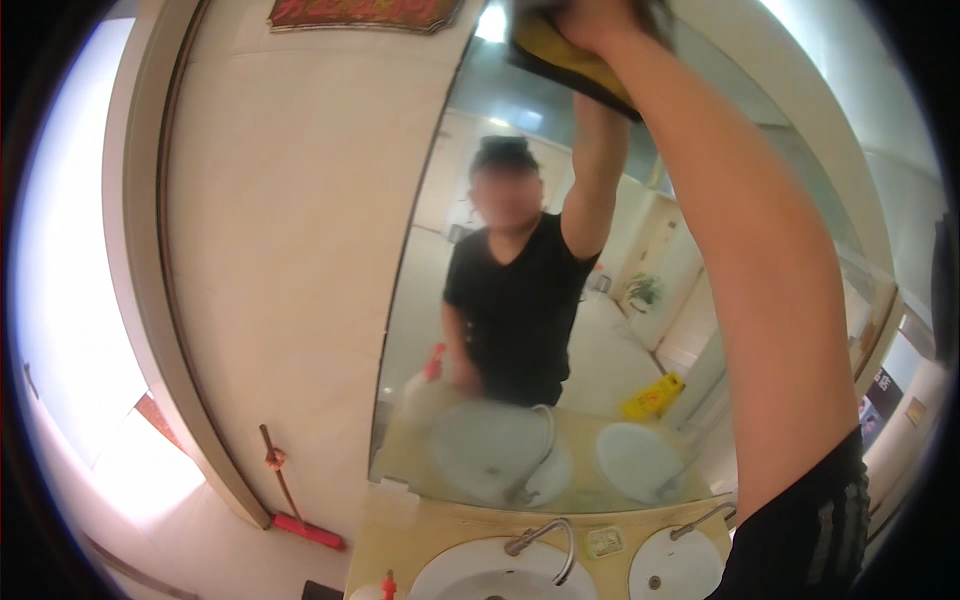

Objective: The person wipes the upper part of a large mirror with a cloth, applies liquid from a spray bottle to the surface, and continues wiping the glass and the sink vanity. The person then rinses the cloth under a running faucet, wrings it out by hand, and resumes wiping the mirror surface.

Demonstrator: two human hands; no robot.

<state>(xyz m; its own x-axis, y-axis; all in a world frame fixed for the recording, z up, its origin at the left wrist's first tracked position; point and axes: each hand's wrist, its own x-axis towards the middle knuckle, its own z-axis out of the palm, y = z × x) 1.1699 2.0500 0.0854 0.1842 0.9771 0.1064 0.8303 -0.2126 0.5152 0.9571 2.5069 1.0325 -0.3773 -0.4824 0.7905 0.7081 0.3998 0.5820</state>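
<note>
My right hand (597,24) is raised high at the top edge of the view, gripping a yellow and dark grey cloth (568,56) and pressing it against the upper part of a wall mirror (625,395). Some of the fingers are cut off by the top edge. My left hand itself is outside the picture. Only its blurred reflection shows in the mirror, low beside my body, near a reflected spray bottle with a red head. At the bottom edge, the red top of a bottle (389,583) pokes into view on the counter side.
Below the mirror runs a yellowish counter (377,530) with a large basin (450,570), a smaller basin (690,570), a curved tap (570,550) and a soap dish (605,542). A red broom (308,532) leans on the left wall beside a doorway. A red sign (360,12) hangs above.
</note>
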